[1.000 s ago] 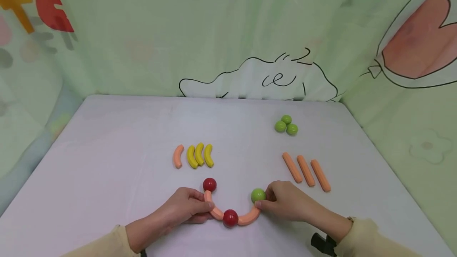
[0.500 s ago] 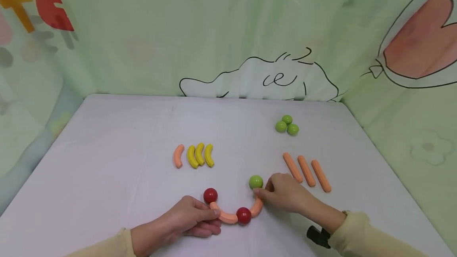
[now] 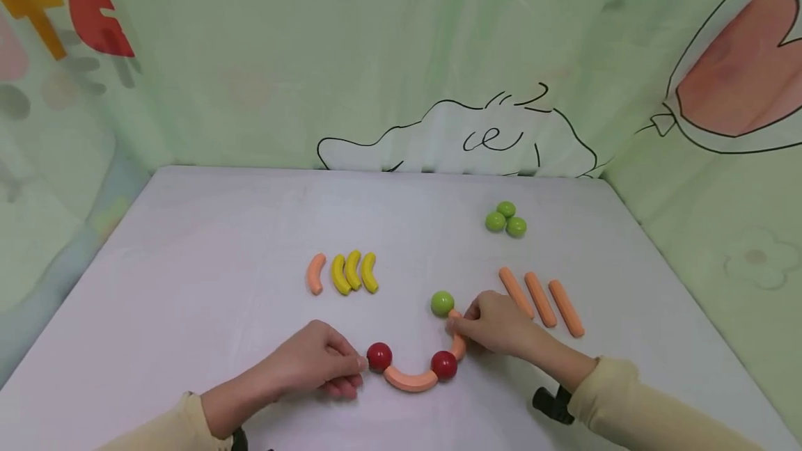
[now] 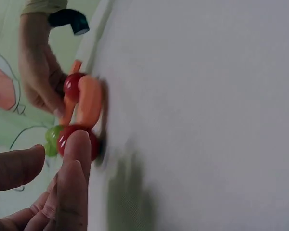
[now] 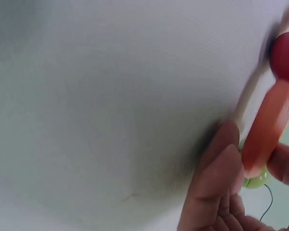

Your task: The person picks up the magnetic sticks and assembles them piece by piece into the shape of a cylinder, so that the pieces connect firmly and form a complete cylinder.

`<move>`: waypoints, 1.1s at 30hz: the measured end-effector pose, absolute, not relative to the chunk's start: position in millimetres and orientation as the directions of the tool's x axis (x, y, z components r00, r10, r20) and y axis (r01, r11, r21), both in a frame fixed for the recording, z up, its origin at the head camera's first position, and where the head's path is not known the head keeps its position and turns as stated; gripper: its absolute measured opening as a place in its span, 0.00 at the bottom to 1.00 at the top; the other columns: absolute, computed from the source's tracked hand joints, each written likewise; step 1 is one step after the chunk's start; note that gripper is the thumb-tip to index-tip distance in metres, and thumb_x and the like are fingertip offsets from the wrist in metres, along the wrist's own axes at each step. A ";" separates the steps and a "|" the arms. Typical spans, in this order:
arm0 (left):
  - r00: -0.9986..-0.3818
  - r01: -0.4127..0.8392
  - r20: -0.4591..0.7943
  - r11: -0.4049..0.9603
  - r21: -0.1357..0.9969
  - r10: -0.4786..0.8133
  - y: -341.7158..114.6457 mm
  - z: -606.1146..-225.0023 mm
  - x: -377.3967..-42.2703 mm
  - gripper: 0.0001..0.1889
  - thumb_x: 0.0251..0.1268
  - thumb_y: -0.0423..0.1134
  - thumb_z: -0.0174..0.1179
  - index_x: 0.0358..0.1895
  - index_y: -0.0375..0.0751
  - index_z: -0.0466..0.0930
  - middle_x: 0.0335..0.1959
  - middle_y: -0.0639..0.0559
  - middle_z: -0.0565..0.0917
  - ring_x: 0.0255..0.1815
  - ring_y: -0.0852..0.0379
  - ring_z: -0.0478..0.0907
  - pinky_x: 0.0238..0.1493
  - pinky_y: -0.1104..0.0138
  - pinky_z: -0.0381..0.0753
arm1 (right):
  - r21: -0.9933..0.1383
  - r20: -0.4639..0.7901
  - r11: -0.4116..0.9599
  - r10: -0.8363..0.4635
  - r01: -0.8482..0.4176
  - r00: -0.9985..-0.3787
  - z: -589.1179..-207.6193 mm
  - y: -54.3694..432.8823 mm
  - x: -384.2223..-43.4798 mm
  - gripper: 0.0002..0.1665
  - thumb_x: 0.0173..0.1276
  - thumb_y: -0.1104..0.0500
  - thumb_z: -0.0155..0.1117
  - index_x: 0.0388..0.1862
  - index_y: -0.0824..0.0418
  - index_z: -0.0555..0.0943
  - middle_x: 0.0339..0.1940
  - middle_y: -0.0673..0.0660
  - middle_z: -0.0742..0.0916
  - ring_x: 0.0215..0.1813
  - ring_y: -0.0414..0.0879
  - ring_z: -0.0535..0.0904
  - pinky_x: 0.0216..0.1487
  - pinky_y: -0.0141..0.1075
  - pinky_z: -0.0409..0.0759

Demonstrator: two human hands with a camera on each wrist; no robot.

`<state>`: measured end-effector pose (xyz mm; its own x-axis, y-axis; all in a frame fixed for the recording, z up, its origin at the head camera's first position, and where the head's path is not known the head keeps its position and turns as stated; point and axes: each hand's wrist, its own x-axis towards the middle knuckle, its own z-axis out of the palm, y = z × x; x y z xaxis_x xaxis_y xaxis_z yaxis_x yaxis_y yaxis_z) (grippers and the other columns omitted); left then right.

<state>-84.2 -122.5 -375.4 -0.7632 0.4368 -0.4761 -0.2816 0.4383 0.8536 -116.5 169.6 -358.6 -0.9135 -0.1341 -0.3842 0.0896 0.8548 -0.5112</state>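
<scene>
The counter is covered from above by the head view, angled forward and down. The left hand and right hand are framed sideways, at close range, by their wrist views. One red ball is shared by all three.

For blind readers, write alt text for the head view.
A right hand pinches a curved orange piece in a chain of balls and such pieces; the left hand is beside the chain's red end ball. Behind, on a pale table, lie yellow pieces, orange sticks and green balls.

on table: 3 sticks right of chain, 3 balls behind sticks
</scene>
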 end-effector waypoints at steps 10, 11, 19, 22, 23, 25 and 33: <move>-0.965 -0.039 -0.227 0.779 0.625 0.134 -161.4 -358.5 -136.6 0.09 0.69 0.39 0.65 0.42 0.34 0.84 0.32 0.47 0.87 0.29 0.56 0.80 0.31 0.64 0.78 | -0.589 -0.416 0.787 -0.103 0.182 -0.904 -355.8 174.6 -120.9 0.15 0.71 0.53 0.66 0.34 0.65 0.84 0.21 0.52 0.85 0.25 0.42 0.80 0.28 0.34 0.78; -0.970 -0.042 -0.215 0.795 0.605 0.112 -163.5 -360.3 -142.6 0.12 0.70 0.40 0.64 0.45 0.33 0.83 0.36 0.45 0.87 0.32 0.54 0.80 0.33 0.63 0.80 | -0.592 -0.421 0.783 -0.100 0.189 -0.902 -355.4 174.7 -120.7 0.15 0.71 0.53 0.66 0.35 0.66 0.84 0.21 0.52 0.86 0.26 0.42 0.80 0.29 0.34 0.79; -0.960 -0.095 -0.274 0.852 0.515 0.058 -165.0 -374.1 -177.9 0.22 0.76 0.51 0.55 0.35 0.34 0.87 0.30 0.46 0.85 0.32 0.53 0.76 0.33 0.65 0.73 | -0.621 -0.440 0.751 -0.098 0.224 -0.893 -356.1 174.4 -120.4 0.16 0.71 0.57 0.66 0.45 0.70 0.83 0.22 0.52 0.87 0.27 0.41 0.81 0.32 0.35 0.83; -0.952 -0.101 -0.298 0.858 0.504 0.063 -163.3 -373.7 -182.4 0.26 0.76 0.52 0.53 0.20 0.45 0.88 0.19 0.53 0.80 0.27 0.56 0.69 0.29 0.68 0.63 | -0.632 -0.448 0.737 -0.095 0.239 -0.889 -358.1 173.9 -120.1 0.18 0.70 0.58 0.66 0.48 0.72 0.82 0.24 0.53 0.88 0.28 0.41 0.81 0.33 0.35 0.84; -0.949 -0.108 -0.309 0.854 0.509 0.064 -163.5 -373.4 -182.9 0.27 0.76 0.52 0.53 0.17 0.47 0.87 0.18 0.54 0.80 0.27 0.56 0.68 0.30 0.68 0.62 | -0.633 -0.450 0.735 -0.094 0.243 -0.888 -358.7 173.8 -120.0 0.18 0.70 0.58 0.67 0.49 0.73 0.82 0.24 0.53 0.88 0.28 0.41 0.81 0.34 0.35 0.84; -0.942 -0.134 -0.331 0.841 0.524 0.057 -164.8 -372.8 -183.0 0.26 0.75 0.52 0.54 0.17 0.47 0.88 0.19 0.54 0.81 0.28 0.56 0.69 0.31 0.68 0.62 | -0.637 -0.453 0.730 -0.095 0.248 -0.886 -359.1 173.7 -119.5 0.19 0.70 0.58 0.67 0.50 0.74 0.82 0.26 0.53 0.88 0.29 0.41 0.82 0.34 0.35 0.84; -0.930 -0.174 -0.360 0.779 0.602 0.070 -162.3 -356.3 -179.5 0.20 0.68 0.49 0.57 0.21 0.45 0.88 0.20 0.56 0.79 0.30 0.57 0.72 0.33 0.67 0.66 | -0.631 -0.437 0.742 -0.097 0.228 -0.894 -357.2 176.5 -119.1 0.19 0.70 0.58 0.66 0.50 0.73 0.81 0.28 0.53 0.88 0.31 0.42 0.81 0.34 0.34 0.82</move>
<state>-179.5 -162.3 -356.3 -0.9303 0.0701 -0.3601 -0.1743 0.7792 0.6020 -119.1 176.5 -357.2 -0.8943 -0.0969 -0.4369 0.2278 0.7417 -0.6309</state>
